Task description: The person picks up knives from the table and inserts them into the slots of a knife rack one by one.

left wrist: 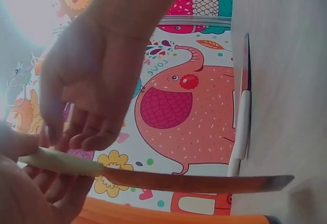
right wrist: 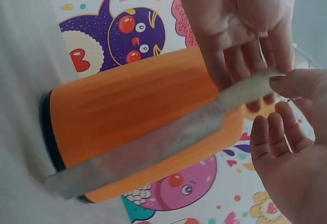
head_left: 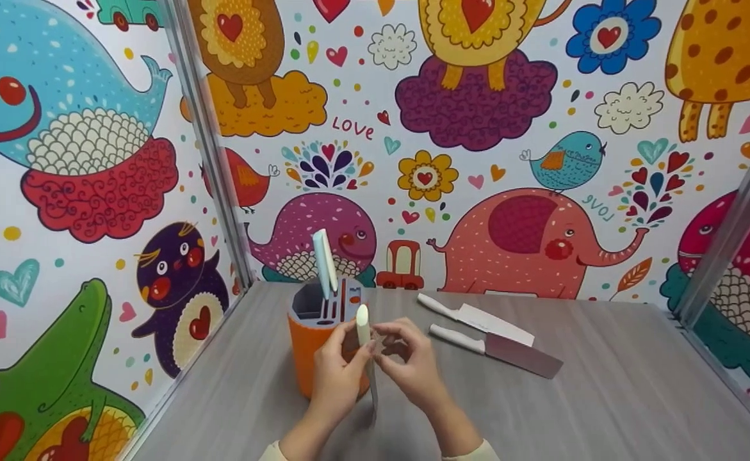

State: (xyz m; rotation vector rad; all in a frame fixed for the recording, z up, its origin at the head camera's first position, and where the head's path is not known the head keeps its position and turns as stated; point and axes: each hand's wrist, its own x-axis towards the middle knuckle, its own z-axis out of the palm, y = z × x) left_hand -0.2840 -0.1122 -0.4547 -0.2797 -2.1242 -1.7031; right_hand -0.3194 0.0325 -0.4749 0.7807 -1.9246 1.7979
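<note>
My left hand (head_left: 339,368) grips a long, narrow-bladed knife (right wrist: 143,150) by its pale handle (left wrist: 64,162). The handle points up and the blade hangs down, in front of an orange knife block (head_left: 304,358) in the head view. My right hand (head_left: 413,362) is close beside the handle, its fingers loosely bent. In the right wrist view, its thumb (right wrist: 301,82) overlaps the handle's end, while the other fingers stay apart from it. The block has a grey slotted top, and two pale handles (head_left: 325,266) rise from it.
Right of my hands, two knives lie on the grey wood-look table (head_left: 605,410): a light-bladed knife (head_left: 496,323) farther back and a broad cleaver (head_left: 522,355) nearer. Both have white handles. Walls with cartoon animals (head_left: 515,250) stand behind and at the sides.
</note>
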